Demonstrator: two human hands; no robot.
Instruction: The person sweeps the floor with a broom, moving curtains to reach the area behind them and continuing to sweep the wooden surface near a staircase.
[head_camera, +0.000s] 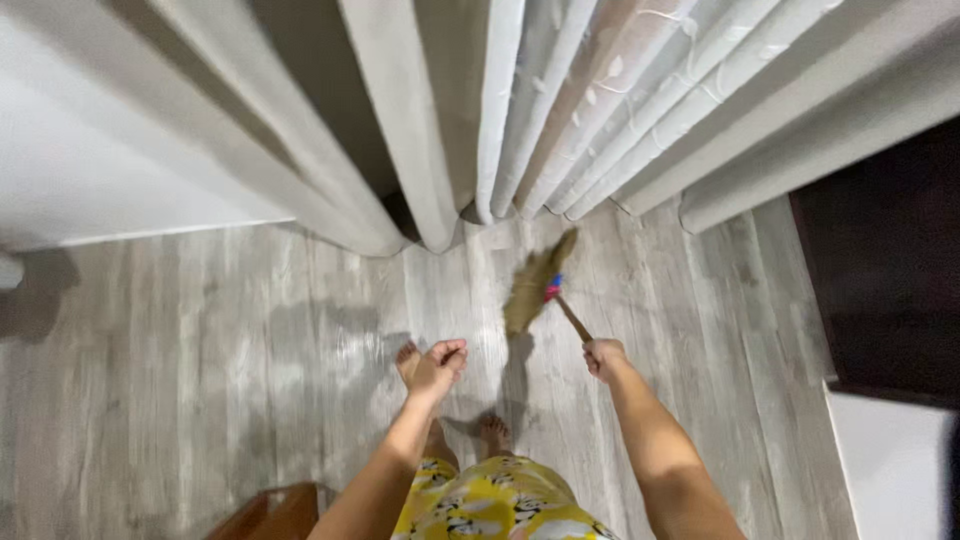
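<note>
The right hand (603, 357) is closed in a fist around the wooden handle of one broom (535, 285), gripping it at its lower end. From the fist the handle runs up and to the left to a band of red and blue binding, and beyond that the straw-coloured bristles fan out, blurred, with their tip close to the bottom of the curtains (560, 110). The bristles are over the floor (200, 340); whether they touch it cannot be told.

The left hand (438, 367) holds nothing. Its fingers are loosely curled with the thumb apart, and it hangs in the air above the person's left foot (407, 360). Two bare feet show on the pale grey wood-look planks, the second foot (494, 432) lower in the picture, between the two forearms. A yellow patterned garment (490, 500) covers the body at the bottom edge.

The curtains hang in many folds across the top, plain cream panels on the left and one sheer panel with a white leaf pattern near the middle. One dark cabinet (885, 270) stands at the right edge. One brown wooden piece (275, 512) shows at the bottom left.
</note>
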